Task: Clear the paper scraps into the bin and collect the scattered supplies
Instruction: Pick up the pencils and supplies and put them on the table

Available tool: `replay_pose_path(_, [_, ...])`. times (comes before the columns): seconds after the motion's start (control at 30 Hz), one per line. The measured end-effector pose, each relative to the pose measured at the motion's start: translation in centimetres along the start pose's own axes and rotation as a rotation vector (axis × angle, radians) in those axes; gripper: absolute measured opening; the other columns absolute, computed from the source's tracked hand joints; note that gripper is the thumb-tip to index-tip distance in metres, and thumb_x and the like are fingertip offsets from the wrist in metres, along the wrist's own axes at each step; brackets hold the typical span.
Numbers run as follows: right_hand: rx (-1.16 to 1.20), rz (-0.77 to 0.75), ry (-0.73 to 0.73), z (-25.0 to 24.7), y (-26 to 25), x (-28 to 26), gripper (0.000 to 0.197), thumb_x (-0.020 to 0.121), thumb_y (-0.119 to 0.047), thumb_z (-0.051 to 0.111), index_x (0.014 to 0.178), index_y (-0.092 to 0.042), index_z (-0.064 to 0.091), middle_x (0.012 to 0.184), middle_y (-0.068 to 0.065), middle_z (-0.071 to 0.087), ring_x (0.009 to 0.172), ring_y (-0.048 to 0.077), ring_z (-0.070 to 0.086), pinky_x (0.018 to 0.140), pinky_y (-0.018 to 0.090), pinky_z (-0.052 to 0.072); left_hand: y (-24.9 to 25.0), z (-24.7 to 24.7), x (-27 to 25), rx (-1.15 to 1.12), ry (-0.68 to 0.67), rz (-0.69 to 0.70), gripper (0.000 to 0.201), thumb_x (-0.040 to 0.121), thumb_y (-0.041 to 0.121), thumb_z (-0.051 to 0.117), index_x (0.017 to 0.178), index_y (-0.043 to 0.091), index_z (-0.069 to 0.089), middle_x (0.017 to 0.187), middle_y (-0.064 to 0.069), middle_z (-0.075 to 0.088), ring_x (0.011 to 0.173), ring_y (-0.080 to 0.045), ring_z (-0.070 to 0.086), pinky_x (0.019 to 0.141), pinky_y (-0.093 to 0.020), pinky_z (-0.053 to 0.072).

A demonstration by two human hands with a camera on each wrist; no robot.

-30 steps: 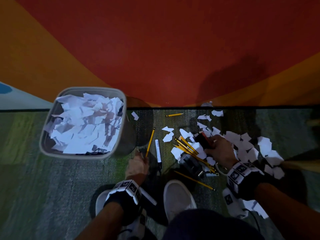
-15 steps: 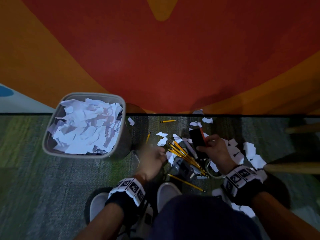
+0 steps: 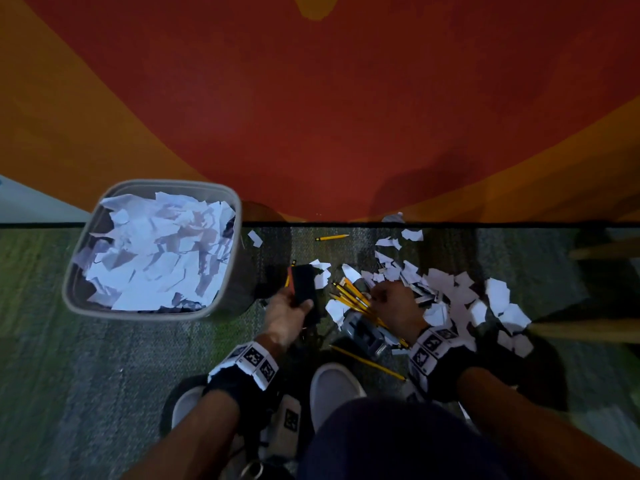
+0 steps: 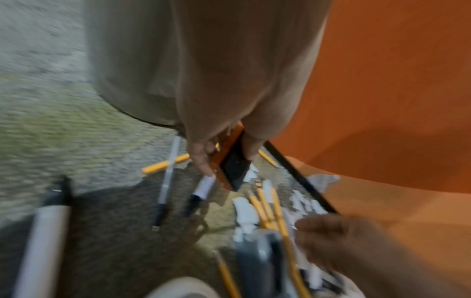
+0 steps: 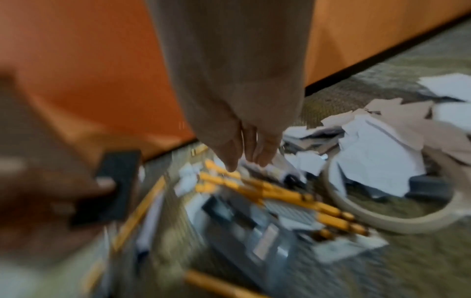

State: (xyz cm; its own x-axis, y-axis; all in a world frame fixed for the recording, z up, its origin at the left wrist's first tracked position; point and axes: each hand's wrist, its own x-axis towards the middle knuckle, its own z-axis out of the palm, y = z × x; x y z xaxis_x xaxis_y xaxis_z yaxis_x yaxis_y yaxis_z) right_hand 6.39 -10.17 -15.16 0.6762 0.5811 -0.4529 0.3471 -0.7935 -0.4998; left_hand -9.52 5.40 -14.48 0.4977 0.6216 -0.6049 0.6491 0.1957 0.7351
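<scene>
My left hand [image 3: 290, 315] grips a black block with an orange side [image 3: 302, 284], held just above the carpet; the left wrist view shows thumb and fingers clamped on its edges [image 4: 233, 165]. My right hand [image 3: 393, 304] hovers over a bundle of yellow pencils [image 3: 349, 294] with its fingers [image 5: 265, 153] straight and pointing down, holding nothing. White paper scraps [image 3: 446, 284] lie spread to its right. The grey bin [image 3: 166, 183] stands at the left, filled with scraps.
A grey stapler [image 3: 363, 336] lies under the pencils, a tape ring [image 5: 397, 223] beside it. A marker [image 4: 202, 186] and a pen [image 4: 168, 175] lie by my left hand. Loose pencils [image 3: 330, 238] lie near the wall. Wooden legs [image 3: 588, 332] stand right; my shoe [image 3: 334, 389] is near.
The black block has passed from my right hand to my left hand. The left hand came up off the floor; the right hand dropped to the pencil bundle.
</scene>
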Motion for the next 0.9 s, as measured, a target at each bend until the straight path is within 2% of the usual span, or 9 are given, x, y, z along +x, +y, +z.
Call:
replay_pose_path(0.07, [-0.109, -0.031, -0.044, 0.9, 0.1, -0.1, 0.015, 0.086, -0.003, 0.060, 0.071, -0.004, 0.061, 0.067, 0.010, 0.055, 0.071, 0.029, 0.059, 0.060, 0.031, 0.039, -1.6, -1.1, 1.0, 0.172, 0.071, -0.017, 0.033, 0.091, 0.012, 0.069, 0.122, 0.004, 0.060, 0.115, -0.013, 0.070, 0.105, -0.028, 0.066, 0.078, -0.023, 0.044])
replay_pose_path(0.1, [-0.150, -0.050, -0.064, 1.4, 0.5, -0.1, 0.006, 0.087, -0.005, 0.060, 0.088, -0.003, 0.066, 0.079, 0.014, 0.061, 0.082, 0.033, 0.062, 0.067, 0.033, 0.044, -2.2, -1.5, 1.3, 0.229, 0.103, -0.033, 0.037, 0.090, 0.013, 0.069, 0.124, 0.004, 0.060, 0.118, -0.015, 0.069, 0.109, -0.030, 0.065, 0.081, -0.025, 0.045])
replay_pose_path(0.17, [-0.210, -0.010, -0.084, 2.1, 1.2, -0.3, 0.027, 0.091, -0.014, 0.060, 0.116, -0.004, 0.061, 0.101, 0.019, 0.064, 0.102, 0.038, 0.059, 0.081, 0.040, 0.049, -3.5, -2.2, 1.8, 0.281, 0.145, -0.053, 0.042, 0.088, 0.013, 0.072, 0.127, 0.003, 0.061, 0.123, -0.018, 0.067, 0.114, -0.033, 0.063, 0.089, -0.031, 0.046])
replay_pose_path(0.33, [-0.353, 0.031, -0.092, 2.6, 1.4, -0.8, 0.041, 0.095, -0.018, 0.053, 0.133, -0.005, 0.042, 0.122, 0.020, 0.055, 0.118, 0.040, 0.050, 0.092, 0.045, 0.043, -6.2, -3.5, 2.4, 0.348, 0.210, -0.105, 0.053, 0.085, 0.009, 0.073, 0.133, -0.002, 0.052, 0.127, -0.025, 0.062, 0.119, -0.039, 0.059, 0.098, -0.037, 0.043])
replay_pose_path(0.53, [-0.096, 0.071, -0.015, 2.8, 2.7, 0.1, 0.029, 0.093, -0.020, 0.060, 0.120, -0.013, 0.061, 0.096, 0.018, 0.068, 0.092, 0.038, 0.064, 0.072, 0.039, 0.049, -7.5, -3.8, 2.0, 0.569, 0.279, 0.133, 0.036, 0.076, 0.005, 0.072, 0.111, -0.002, 0.064, 0.109, -0.024, 0.062, 0.103, -0.043, 0.058, 0.095, -0.045, 0.047])
replay_pose_path(0.63, [0.017, 0.063, 0.022, 2.0, 3.1, 0.1, 0.021, 0.089, -0.014, 0.062, 0.107, -0.015, 0.072, 0.083, 0.015, 0.070, 0.080, 0.034, 0.066, 0.067, 0.036, 0.052, -6.0, -2.9, 1.2, 0.481, 0.216, 0.245, 0.014, 0.079, 0.003, 0.071, 0.092, 0.009, 0.067, 0.091, -0.012, 0.070, 0.086, -0.030, 0.066, 0.077, -0.030, 0.049])
replay_pose_path(0.73, [0.140, 0.067, 0.032, 1.3, 3.1, 0.4, 0.011, 0.078, -0.005, 0.065, 0.081, -0.011, 0.074, 0.072, 0.011, 0.071, 0.071, 0.025, 0.067, 0.065, 0.036, 0.054, -4.2, -1.1, 1.1, 0.244, 0.089, 0.214, 0.023, 0.084, 0.002, 0.070, 0.076, 0.023, 0.064, 0.080, 0.000, 0.070, 0.078, -0.021, 0.068, 0.073, -0.021, 0.047])
replay_pose_path(0.83, [0.267, 0.025, 0.057, 0.7, 1.8, 0.0, 0.024, 0.079, 0.001, 0.069, 0.063, -0.017, 0.069, 0.051, -0.006, 0.061, 0.054, 0.010, 0.053, 0.056, 0.027, 0.042, -2.5, 1.0, 0.5, -0.025, -0.140, 0.012, 0.003, 0.090, 0.011, 0.069, 0.092, 0.013, 0.071, 0.079, -0.005, 0.070, 0.072, -0.018, 0.065, 0.068, -0.035, 0.057])
replay_pose_path(0.9, [0.438, 0.023, 0.039, 0.6, 0.0, -0.6, 0.039, 0.078, 0.009, 0.069, 0.060, -0.025, 0.068, 0.049, -0.011, 0.060, 0.054, 0.010, 0.053, 0.059, 0.026, 0.043, -1.8, 2.4, 0.0, -0.239, -0.252, -0.103, 0.027, 0.090, 0.021, 0.073, 0.112, 0.006, 0.068, 0.093, -0.009, 0.073, 0.084, -0.016, 0.067, 0.066, -0.029, 0.058])
